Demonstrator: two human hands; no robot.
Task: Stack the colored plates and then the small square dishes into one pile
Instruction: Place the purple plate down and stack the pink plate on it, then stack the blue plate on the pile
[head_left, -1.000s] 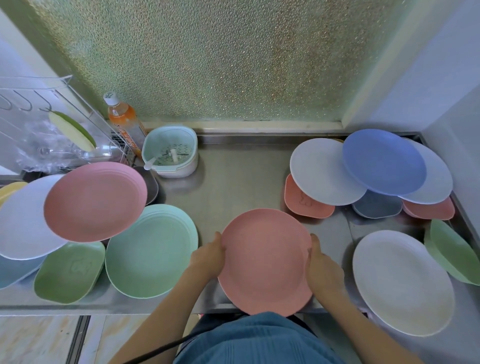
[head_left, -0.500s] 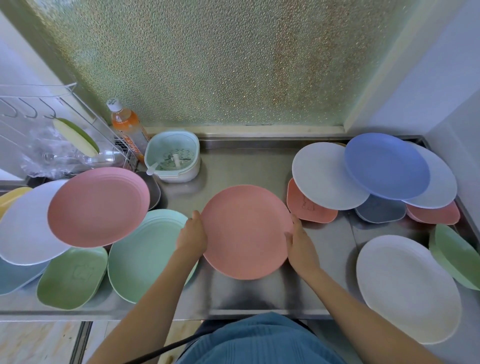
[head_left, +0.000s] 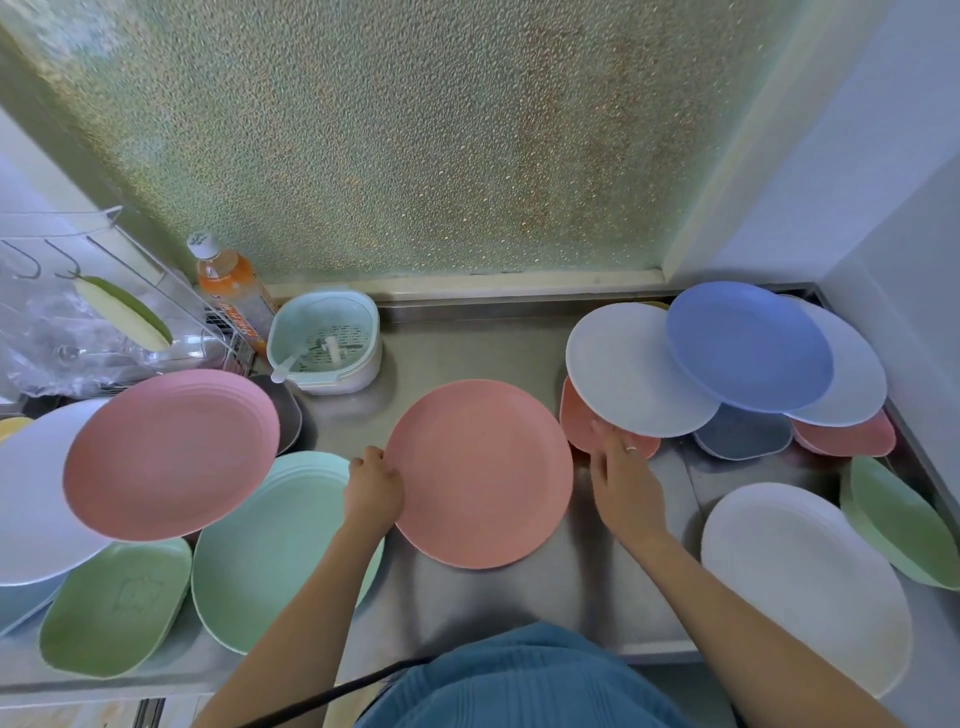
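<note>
- Head view: salmon plate (head_left: 478, 473) now lies flat on the steel bench (head_left: 467, 353), mid-counter, moved back from the front edge where both hands held it a second ago.
- Left hand (head_left: 371, 488) still at the plate's left rim, fingers curled on the edge; grip pinches the rim.
- Right hand (head_left: 621, 483) has let go, fingers spread and relaxed, reaching right toward the small salmon square dish (head_left: 582, 421) under the pale white plate (head_left: 634, 374); fingertips at or just over the dish, contact unclear.
- Meaning: salmon plate looks like the base of the one pile; no stack on it yet.
- Remaining plates scattered: pink plate (head_left: 171, 452) over mint plate (head_left: 270, 545) on the left, blue plate (head_left: 748, 345) at back right, white plate (head_left: 805, 582) at front right.
- Square dishes: green one (head_left: 114, 608) front left, grey-blue one (head_left: 743, 434) and another salmon one (head_left: 852, 436) under the right plates.
- Judgement: early in task; plates should go first, so right hand likely needs the pale white plate, not the dish.
</note>
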